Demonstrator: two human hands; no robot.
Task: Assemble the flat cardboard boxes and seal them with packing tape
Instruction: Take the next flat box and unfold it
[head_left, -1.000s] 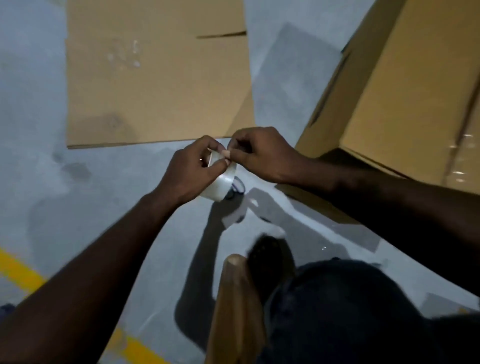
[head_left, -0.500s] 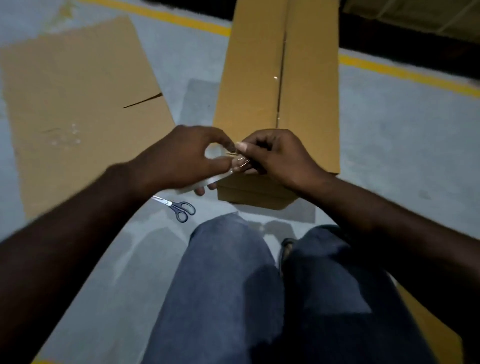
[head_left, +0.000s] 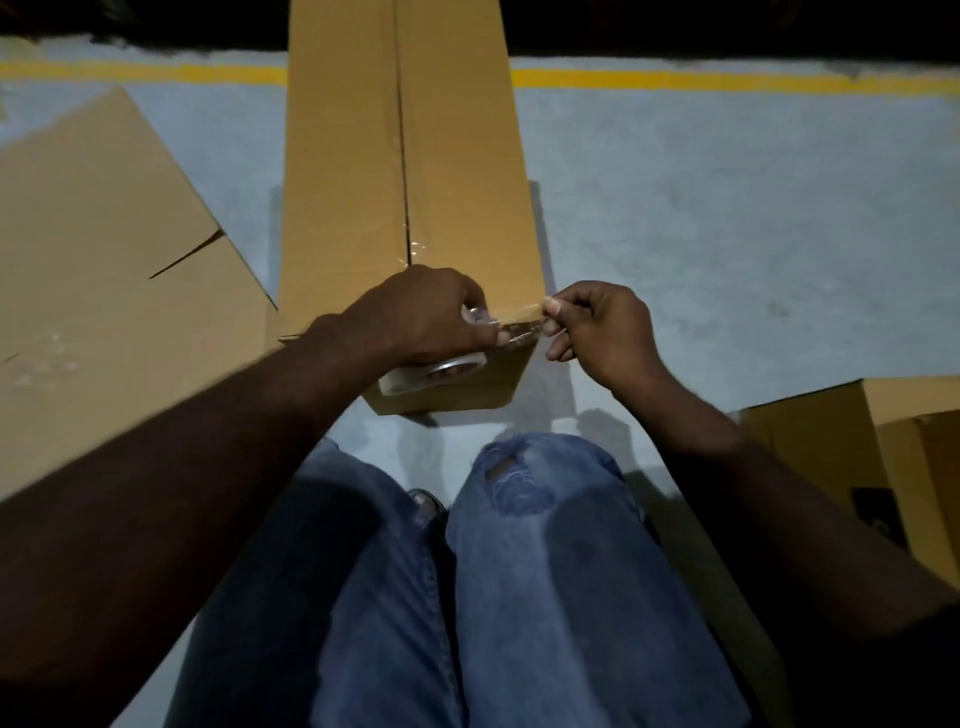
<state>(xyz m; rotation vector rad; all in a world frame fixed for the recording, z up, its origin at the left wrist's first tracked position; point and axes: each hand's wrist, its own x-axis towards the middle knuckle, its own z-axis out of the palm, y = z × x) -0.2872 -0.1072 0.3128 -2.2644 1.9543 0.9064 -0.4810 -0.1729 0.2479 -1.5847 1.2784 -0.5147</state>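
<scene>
Currently: left hand (head_left: 421, 317) curled round tape roll (head_left: 431, 376), gripping it at near end of long box (head_left: 415, 182). At 3 o'clock of roll, right hand (head_left: 597, 332), thumb and forefinger pinching free tape end (head_left: 524, 318) (stretched between hands). At 9 o'clock of box, flat cardboard (head_left: 104, 249) on floor (head_left: 727, 234).

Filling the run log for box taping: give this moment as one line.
left hand: grips tape roll | right hand: pinches pulled-out tape end | box: flaps closed, tape stretched above near end | flat cardboard: left of box
</scene>
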